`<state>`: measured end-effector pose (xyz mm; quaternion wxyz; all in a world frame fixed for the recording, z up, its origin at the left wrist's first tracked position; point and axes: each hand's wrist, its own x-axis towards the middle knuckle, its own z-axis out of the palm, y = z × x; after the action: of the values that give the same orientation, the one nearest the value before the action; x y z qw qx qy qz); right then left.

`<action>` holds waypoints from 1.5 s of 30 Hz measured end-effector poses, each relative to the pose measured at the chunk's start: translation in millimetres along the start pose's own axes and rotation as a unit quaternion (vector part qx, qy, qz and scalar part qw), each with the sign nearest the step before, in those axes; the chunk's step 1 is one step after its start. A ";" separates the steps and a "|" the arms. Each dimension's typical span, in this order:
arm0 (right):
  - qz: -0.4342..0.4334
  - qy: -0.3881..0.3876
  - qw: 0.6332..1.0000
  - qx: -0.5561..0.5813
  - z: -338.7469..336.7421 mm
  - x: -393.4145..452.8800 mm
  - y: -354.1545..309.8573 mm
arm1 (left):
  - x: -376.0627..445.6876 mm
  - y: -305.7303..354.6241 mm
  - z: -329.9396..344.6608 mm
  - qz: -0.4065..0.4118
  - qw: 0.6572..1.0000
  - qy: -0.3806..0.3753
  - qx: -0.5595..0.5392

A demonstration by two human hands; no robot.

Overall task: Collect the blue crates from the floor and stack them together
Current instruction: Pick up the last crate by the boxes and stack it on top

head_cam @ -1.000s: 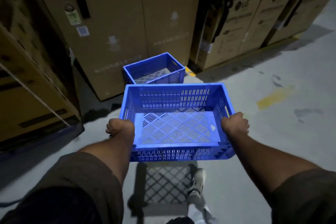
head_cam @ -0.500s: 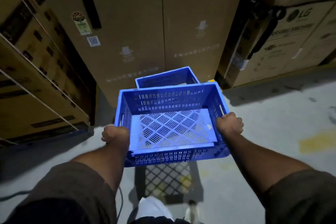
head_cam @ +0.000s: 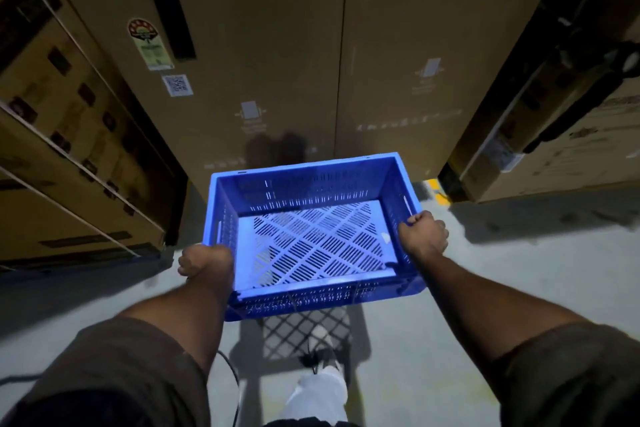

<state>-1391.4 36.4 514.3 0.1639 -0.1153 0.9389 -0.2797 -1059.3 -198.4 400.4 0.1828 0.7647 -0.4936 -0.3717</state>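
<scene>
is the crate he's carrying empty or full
Empty: the crate's slotted floor shows bare from wall to wall.

blue crate in both hands, before cardboard boxes

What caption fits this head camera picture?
Both hands, left and right, carry an empty blue crate toward cardboard boxes.

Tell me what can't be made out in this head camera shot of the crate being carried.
- Floor ahead: covered by the blue crate, so no other crate shows.
- Left hand and right hand fingers: wrapped behind the crate's side walls.
- Sticker text on the cardboard box: too small and dim.
- Feet: mostly hidden beneath the crate.
</scene>
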 end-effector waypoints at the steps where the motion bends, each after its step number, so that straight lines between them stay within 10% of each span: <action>1: -0.006 -0.002 1.000 -0.002 8.6 12.5 -10.5 | 16.6 6.5 2.9 -0.025 1.000 -0.003 0.002; 9: -0.055 -0.018 0.998 0.009 78.5 89.2 -75.1 | 167.3 30.0 60.5 -0.120 0.988 0.100 0.017; 26: -0.100 -0.020 0.994 -0.047 132.5 173.8 -104.2 | 122.0 156.9 57.9 0.020 0.996 0.089 0.016; 45: -0.132 -0.026 0.983 -0.125 135.3 165.5 -86.5 | 74.4 123.3 58.5 0.070 0.985 0.113 0.106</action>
<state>-1482.5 -151.2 415.9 0.1341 -0.2652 0.9384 -0.1766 -1161.9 -314.5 412.8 0.1810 0.7801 -0.5590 -0.2149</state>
